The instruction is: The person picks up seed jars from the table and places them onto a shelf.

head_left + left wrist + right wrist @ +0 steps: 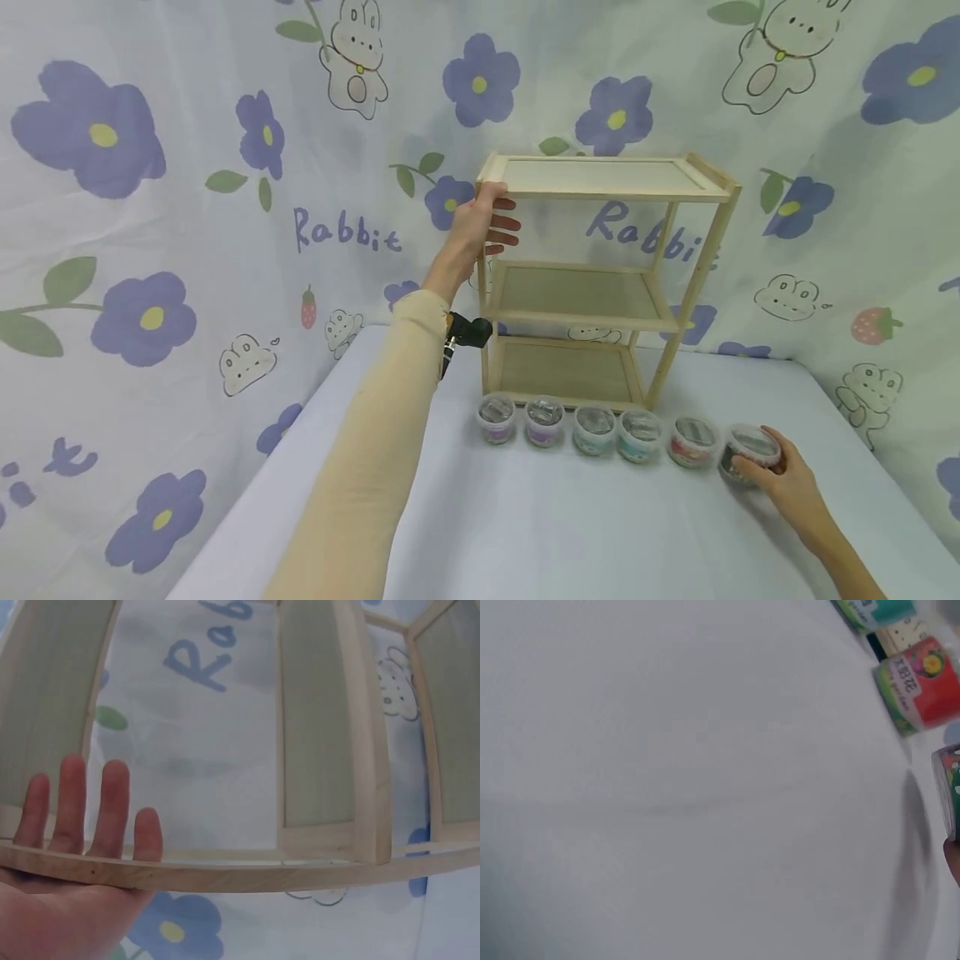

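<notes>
Red tub (693,442), green tub (753,444), teal tubs (595,433), purple tubs (544,425), beige shelf (579,291), violet-flowered white backdrop (195,217)

A pale cream, close-fitting fabric sleeve (356,475) runs up to the bare left hand (472,223), its plain cuff (422,307) ending at the wrist just behind that hand. Beside the cuff, on the side toward the bare right hand (791,483), sits a small black device with a rounded end (472,332). It has a touch of orange (449,321) against the fabric and a slim black-and-silver part (448,350) below.
</notes>
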Demonstrator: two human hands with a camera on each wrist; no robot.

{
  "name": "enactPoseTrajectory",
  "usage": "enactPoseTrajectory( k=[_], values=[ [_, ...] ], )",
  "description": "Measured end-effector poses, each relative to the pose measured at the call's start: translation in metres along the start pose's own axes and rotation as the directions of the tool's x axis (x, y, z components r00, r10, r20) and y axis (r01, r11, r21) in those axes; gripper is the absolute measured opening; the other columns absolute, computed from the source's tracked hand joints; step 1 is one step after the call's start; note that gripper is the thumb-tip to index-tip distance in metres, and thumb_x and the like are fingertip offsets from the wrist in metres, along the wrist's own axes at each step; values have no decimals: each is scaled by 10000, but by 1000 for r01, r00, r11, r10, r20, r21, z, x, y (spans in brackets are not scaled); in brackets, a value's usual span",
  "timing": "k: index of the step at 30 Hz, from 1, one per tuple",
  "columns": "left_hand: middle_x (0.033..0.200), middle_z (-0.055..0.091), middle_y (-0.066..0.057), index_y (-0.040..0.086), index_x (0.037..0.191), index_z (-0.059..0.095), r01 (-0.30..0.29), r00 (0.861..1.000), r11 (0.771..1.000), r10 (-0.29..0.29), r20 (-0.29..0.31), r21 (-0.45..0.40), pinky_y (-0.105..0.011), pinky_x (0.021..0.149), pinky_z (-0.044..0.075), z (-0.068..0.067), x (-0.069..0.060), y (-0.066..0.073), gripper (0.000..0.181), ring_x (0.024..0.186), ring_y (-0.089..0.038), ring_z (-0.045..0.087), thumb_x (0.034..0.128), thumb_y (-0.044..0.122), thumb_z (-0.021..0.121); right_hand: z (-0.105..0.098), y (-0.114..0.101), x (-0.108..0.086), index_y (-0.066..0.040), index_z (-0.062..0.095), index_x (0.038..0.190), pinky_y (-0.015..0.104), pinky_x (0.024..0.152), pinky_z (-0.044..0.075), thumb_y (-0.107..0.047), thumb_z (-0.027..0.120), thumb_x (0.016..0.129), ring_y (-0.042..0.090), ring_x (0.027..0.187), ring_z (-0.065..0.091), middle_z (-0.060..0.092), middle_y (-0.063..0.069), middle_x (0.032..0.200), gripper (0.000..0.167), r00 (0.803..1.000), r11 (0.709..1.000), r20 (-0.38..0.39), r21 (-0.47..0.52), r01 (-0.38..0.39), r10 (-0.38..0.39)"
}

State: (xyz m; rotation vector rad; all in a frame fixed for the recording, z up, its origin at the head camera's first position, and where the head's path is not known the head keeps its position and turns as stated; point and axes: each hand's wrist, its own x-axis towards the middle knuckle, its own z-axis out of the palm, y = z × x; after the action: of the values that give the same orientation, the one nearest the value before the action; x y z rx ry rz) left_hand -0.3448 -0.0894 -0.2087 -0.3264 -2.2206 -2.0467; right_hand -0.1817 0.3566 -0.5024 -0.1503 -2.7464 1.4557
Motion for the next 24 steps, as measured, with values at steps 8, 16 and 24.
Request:
enactPoseTrajectory(
  k=[8,16,24],
  values=[
    [1146,678,-231,121,1140,642,-3,1000,1000,3,1,14,-518,938,466,-2,1,0,489,887,-331,695,960,530,445,-15,-14,-1,53,49,1548,44,696,383,-333,601,990,-217,945,323,311,375,1427,875,994,996,-66,-22,89,-91],
    [1114,683,-201,118,1154,633,7,1000,1000,-7,-3,9,-523,972,455,-5,2,-1,490,1010,-412,660,965,525,438,-19,-39,5,70,136,1529,44,685,374,-300,649,964,-127,953,385,368,325,1385,848,972,987,-176,-27,156,-158],
    [1027,700,-141,125,1127,637,-1,1000,1000,1,10,16,-504,950,475,-3,1,0,478,963,-383,675,965,528,438,-23,-72,10,51,156,1537,273,802,424,-395,629,959,450,1226,404,343,349,1434,869,977,991,-170,-47,125,-131]
  ],
)
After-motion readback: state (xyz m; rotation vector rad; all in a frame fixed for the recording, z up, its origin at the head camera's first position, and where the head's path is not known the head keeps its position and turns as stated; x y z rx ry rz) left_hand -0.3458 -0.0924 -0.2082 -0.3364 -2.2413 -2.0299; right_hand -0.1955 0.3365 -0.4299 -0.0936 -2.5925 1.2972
